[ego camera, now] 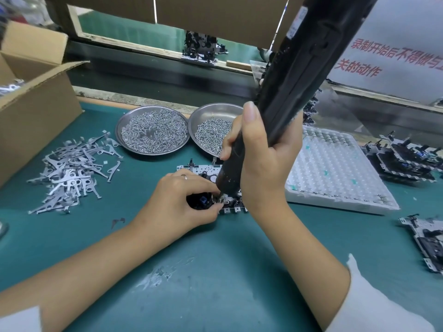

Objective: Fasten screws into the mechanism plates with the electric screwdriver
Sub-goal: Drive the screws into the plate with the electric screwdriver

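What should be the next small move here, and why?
Probably press the electric screwdriver straight down to drive the screw. The right hand grips it with its tip already at the mechanism plate, and the left hand holds the plate steady beside the tip.

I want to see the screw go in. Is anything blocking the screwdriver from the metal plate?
Nothing visible blocks it. The right hand holds the electric screwdriver with its tip down at the mechanism plate. The left hand fingers pinch right beside the tip, steadying parts, not covering it.
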Demonstrator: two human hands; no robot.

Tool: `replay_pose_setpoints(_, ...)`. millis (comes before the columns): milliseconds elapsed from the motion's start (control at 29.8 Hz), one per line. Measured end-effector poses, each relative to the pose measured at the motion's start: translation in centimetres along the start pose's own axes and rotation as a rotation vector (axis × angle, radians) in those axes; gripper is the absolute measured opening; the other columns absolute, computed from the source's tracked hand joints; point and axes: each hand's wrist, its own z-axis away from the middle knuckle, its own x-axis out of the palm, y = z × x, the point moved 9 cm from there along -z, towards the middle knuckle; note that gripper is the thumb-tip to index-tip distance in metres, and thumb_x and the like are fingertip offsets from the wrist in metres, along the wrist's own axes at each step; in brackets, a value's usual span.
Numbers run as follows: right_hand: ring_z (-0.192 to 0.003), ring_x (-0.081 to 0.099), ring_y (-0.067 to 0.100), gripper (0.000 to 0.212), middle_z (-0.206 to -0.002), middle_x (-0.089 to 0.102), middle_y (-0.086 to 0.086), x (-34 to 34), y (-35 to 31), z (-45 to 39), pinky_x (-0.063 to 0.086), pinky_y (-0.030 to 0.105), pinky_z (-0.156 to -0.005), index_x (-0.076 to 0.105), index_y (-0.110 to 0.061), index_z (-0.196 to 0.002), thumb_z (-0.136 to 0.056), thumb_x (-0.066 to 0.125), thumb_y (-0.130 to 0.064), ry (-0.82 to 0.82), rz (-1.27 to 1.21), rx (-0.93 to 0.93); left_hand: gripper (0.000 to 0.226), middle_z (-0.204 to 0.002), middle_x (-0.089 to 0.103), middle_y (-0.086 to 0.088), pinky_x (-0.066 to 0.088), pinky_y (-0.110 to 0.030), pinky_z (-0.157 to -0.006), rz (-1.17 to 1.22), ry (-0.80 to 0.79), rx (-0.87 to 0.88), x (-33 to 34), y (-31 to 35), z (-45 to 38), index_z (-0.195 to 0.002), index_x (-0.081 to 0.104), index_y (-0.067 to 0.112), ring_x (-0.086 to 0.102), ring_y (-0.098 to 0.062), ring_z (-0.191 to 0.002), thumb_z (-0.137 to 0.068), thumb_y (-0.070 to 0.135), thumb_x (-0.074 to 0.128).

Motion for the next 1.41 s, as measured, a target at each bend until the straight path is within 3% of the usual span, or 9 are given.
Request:
replay_pose_setpoints(134, -0.036, 0.047, 0.020, 0.023, -0.057, 0.048, 0.009, -0.3, -0.2, 0.0, 0.038, 0.025, -0.042, 0.041, -0.010, -0.087, -0.082, 0.059, -0.022, 0.004, -0.011, 0.006, 0.021, -0.075, 0.065, 0.014, 0.042, -0.015, -0.079, 0.000, 0.017, -0.005, -0.1, 0.0, 0.1, -0.081, 0.077, 0.016, 0.057, -0.009, -0.079, -0.064, 0.006, 0.084)
replay_pose_setpoints(336, -0.035, 0.046, 0.019, 0.021, -0.054, 0.048, 0.003, -1.7, -0.7, -1.0, 0.039, 0.024, -0.041, 0.041, -0.014, -0.087, -0.082, 0.059, -0.022, 0.056, -0.035, -0.027, 0.025, -0.077, 0.069, 0.011, 0.045, -0.022, -0.081, 0.007, 0.006, 0.009, -0.1, 0.0, 0.2, -0.086, 0.078, 0.020, 0.060, -0.013, -0.081, -0.065, 0.007, 0.084)
replay_pose_setpoints(604, -0.036, 0.044, 0.020, 0.019, -0.056, 0.045, 0.010, -1.6, 1.5, -1.3, 0.040, 0.023, -0.039, 0.040, -0.011, -0.089, -0.086, 0.058, -0.017, 0.000, 0.037, 0.152, 0.028, -0.076, 0.066, 0.015, 0.045, -0.023, -0.082, -0.029, 0.020, 0.007, -0.1, 0.2, 0.3, -0.085, 0.078, 0.022, 0.058, -0.009, -0.080, -0.063, 0.006, 0.085)
replay_pose_setpoints(872, -0.047, 0.051, 0.023, 0.023, -0.065, 0.053, 0.005, -2.0, 1.3, -0.5, 0.044, 0.028, -0.048, 0.048, -0.022, -0.088, -0.079, 0.066, -0.033, -0.031, 0.043, 0.157, 0.026, -0.082, 0.071, 0.012, 0.046, -0.034, -0.086, -0.019, -0.011, -0.003, 0.1, 0.2, 0.4, -0.086, 0.077, 0.021, 0.060, -0.011, -0.086, -0.065, 0.008, 0.084)
replay_pose_setpoints(1074, -0.065, 0.058, 0.021, 0.019, -0.076, 0.060, 0.007, -3.4, 1.3, 0.5, 0.047, 0.027, -0.061, 0.052, -0.036, -0.092, -0.081, 0.065, -0.043, -0.086, 0.337, 0.116, 0.030, -0.083, 0.070, 0.014, 0.046, -0.019, -0.082, 0.030, -0.020, 0.007, -0.2, 0.2, 0.3, -0.090, 0.076, 0.022, 0.060, -0.002, -0.084, -0.064, 0.013, 0.087)
replay_pose_setpoints(1174, -0.091, 0.057, 0.010, 0.045, -0.099, 0.055, -0.008, -4.5, 4.0, 3.5, 0.049, 0.027, -0.081, 0.046, -0.036, -0.122, -0.082, 0.067, -0.038, -0.182, 0.658, 0.262, 0.032, -0.081, 0.071, 0.014, 0.046, -0.013, -0.079, 0.107, 0.048, -0.044, -0.8, -0.4, 0.4, -0.090, 0.074, 0.030, 0.063, 0.000, -0.080, -0.067, 0.009, 0.083)
replay_pose_setpoints(1241, -0.114, 0.046, 0.016, 0.076, -0.119, 0.040, -0.003, -5.1, 5.5, 5.1, 0.039, 0.029, -0.099, 0.022, -0.029, -0.145, -0.084, 0.068, -0.034, -0.210, 0.885, 0.340, 0.032, -0.081, 0.072, 0.013, 0.045, -0.007, -0.075, 0.183, 0.143, -0.107, -1.6, -1.3, 0.3, -0.089, 0.072, 0.033, 0.063, 0.002, -0.076, -0.074, 0.005, 0.077)
replay_pose_setpoints(1309, -0.122, 0.037, 0.016, 0.085, -0.126, 0.031, -0.002, -5.0, 5.4, 5.5, 0.034, 0.025, -0.100, 0.011, -0.022, -0.149, -0.085, 0.064, -0.040, -0.185, 0.998, 0.317, 0.027, -0.083, 0.072, 0.012, 0.042, -0.003, -0.072, 0.230, 0.241, -0.162, -2.4, -2.2, 0.2, -0.090, 0.072, 0.032, 0.062, 0.005, -0.074, -0.080, 0.007, 0.071)
replay_pose_setpoints(1409, -0.127, 0.031, 0.018, 0.103, -0.137, 0.023, -0.001, -2.8, 5.5, 5.9, 0.036, 0.031, -0.101, -0.004, -0.021, -0.150, -0.079, 0.058, -0.060, -0.244, 1.140, 0.289, 0.019, -0.083, 0.070, 0.011, 0.042, -0.003, -0.071, 0.311, 0.364, -0.204, -3.7, -3.1, -0.1, -0.092, 0.069, 0.030, 0.060, 0.007, -0.073, -0.089, 0.013, 0.063)
